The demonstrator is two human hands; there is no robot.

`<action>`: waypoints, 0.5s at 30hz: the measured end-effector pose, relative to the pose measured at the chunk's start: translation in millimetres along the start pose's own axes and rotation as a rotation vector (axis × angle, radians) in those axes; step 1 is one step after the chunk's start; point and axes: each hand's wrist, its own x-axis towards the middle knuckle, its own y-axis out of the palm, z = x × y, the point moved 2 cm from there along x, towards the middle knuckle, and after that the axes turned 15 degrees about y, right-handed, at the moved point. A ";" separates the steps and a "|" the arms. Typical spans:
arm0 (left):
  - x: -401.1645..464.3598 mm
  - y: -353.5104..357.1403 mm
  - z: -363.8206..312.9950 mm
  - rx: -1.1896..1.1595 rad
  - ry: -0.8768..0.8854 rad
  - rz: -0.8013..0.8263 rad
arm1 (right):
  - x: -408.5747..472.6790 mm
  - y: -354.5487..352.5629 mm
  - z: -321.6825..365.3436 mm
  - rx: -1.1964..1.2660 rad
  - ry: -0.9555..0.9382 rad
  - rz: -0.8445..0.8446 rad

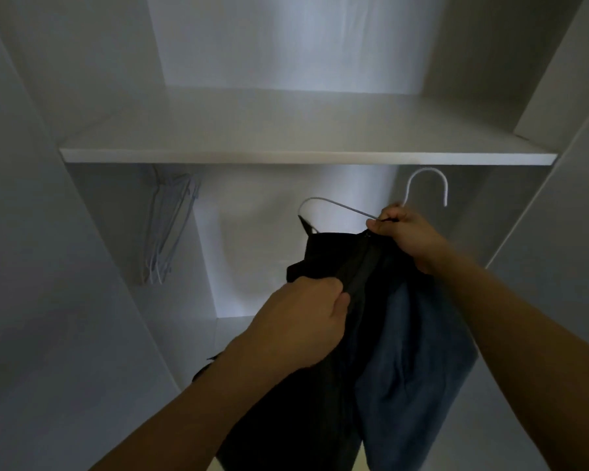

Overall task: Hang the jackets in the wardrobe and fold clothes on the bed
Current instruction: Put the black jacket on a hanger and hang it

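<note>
Jacket, black, hangs on a white wire hanger in front of the wardrobe's lower bay, below the shelf. No brand, label or writing readable anywhere; the light is dim.

My right hand is clenched on the hanger's neck and the jacket's collar edge, just under the shelf's right end. The hook sticks up past my knuckles and touches nothing that I can see. My left hand is lower, fingers curled round the jacket's front edge along the zipper strip.

A blue garment hangs right of the black fabric, below my right hand. I can't tell if it's a lining or a separate piece on the same hanger.

Wardrobe contents: the shelf's top shows nothing on it. Under its left end hangs a bunch of pale spare hangers; the rail that carries them is hidden behind the shelf's front edge.

Cut off: the jacket's hem and the blue garment's bottom run out of frame. A dark scrap shows behind my left forearm, too dark to identify.
</note>
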 end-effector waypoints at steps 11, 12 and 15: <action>51.9 -19.6 101.6 -0.914 -0.661 -0.098 | -40.2 21.2 38.1 -0.002 -0.246 0.023; 57.7 -15.0 118.2 -0.961 -0.774 -0.244 | -46.6 24.1 43.0 -0.040 -0.290 0.023; 72.1 1.0 148.0 -1.146 -0.955 -0.406 | -60.5 27.9 48.4 -0.115 -0.354 -0.007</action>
